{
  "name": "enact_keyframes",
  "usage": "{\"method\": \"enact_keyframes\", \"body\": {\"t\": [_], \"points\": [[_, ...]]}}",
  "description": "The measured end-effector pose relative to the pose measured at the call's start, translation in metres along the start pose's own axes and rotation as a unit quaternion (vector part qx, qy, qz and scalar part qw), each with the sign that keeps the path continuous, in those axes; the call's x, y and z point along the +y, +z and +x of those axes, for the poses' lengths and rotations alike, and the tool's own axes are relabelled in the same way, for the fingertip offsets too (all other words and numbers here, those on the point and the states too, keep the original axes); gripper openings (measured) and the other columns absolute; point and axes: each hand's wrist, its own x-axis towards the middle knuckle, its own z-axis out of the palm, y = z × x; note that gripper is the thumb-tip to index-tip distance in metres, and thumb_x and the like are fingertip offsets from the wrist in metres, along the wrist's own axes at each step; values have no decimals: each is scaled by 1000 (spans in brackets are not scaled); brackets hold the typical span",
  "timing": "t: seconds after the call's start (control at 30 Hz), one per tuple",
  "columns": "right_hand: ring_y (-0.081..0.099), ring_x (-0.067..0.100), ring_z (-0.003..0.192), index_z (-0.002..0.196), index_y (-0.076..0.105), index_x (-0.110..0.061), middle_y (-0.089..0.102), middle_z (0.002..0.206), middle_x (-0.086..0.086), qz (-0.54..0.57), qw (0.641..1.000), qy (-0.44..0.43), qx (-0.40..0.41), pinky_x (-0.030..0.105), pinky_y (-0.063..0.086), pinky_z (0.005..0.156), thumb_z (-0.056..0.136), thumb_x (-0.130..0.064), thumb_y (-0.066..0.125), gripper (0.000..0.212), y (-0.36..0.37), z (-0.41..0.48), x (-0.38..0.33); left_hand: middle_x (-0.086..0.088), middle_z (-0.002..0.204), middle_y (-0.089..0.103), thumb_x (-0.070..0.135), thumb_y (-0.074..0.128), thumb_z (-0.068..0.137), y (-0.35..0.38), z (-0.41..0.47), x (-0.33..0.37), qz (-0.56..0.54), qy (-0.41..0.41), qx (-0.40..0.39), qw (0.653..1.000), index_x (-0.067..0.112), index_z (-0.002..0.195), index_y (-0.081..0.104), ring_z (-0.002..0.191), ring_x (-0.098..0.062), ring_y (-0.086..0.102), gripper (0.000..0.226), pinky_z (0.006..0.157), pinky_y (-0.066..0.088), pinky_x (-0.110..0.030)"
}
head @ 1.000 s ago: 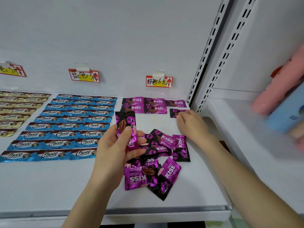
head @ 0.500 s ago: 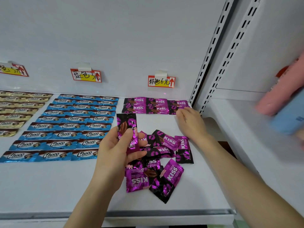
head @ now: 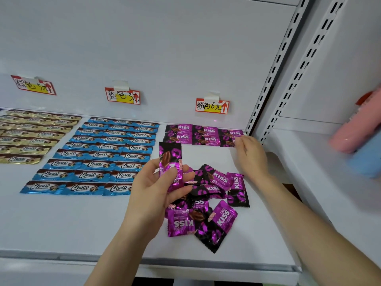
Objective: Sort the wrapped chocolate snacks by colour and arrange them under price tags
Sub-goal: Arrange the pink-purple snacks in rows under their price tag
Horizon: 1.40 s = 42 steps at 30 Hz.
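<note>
The left hand grips a shiny purple-and-black foil "Kiss" chocolate wrapper between thumb and curled fingers and holds it upright above the shelf. The right hand reaches to the back, its fingertips at the right end of a flat purple foil wrapper; whether they pinch it or only press on it cannot be told.

That wrapper is the last of two neat rows of purple foil wrappers, three to a row, lying under the red-bordered paper price tag on the right. Between the hands and the shelf's front edge lies a loose heap of purple foil wrappers, overlapping at all angles.

To the left, blue foil "Choco" bars lie in rows under the middle price tag, and gold foil bars under the left price tag. All rest on a white metal shelf. On the neighbouring shelf at far right are a blurred pink object and a blurred blue object.
</note>
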Motion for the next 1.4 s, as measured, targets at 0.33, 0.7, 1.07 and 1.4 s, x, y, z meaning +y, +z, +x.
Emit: {"method": "enact_keyframes", "body": {"t": [0.33, 0.7, 1.07, 1.4], "points": [[65, 0, 72, 84, 65, -30, 69, 76, -15, 358, 921, 9, -154, 12, 49, 63, 78, -39, 62, 12, -50, -41, -114, -10, 83, 74, 21, 66, 65, 2, -16, 6, 40, 27, -28, 998, 8, 100, 59, 73, -21, 72, 38, 47, 53, -19], [56, 3, 59, 74, 64, -18, 63, 60, -11, 335, 908, 38, -247, 16, 47, 60, 81, -13, 67, 10, -45, -72, -136, 1, 70, 69, 40, 65, 64, -3, -19, 9, 90, 107, 44, 989, 17, 78, 68, 64, -8, 64, 27, 56, 50, -16], [64, 0, 70, 89, 63, -27, 70, 76, -10, 319, 908, -4, -271, 11, 48, 66, 84, -14, 64, 13, -39, -64, -133, 0, 64, 70, 8, 66, 81, -14, -2, 9, 63, 106, 88, 988, 13, 80, 63, 58, -8, 66, 6, 53, 52, -16], [56, 15, 97, 110, 64, -7, 64, 110, 6, 41, 968, -23, -246, 26, 41, 82, 93, -15, 51, 22, 36, 12, -92, -14, 107, 68, 26, 80, 70, -43, -11, -23, 659, 269, -62, 700, 2, 104, 70, 100, -31, 64, 42, 89, 39, -31]]}}
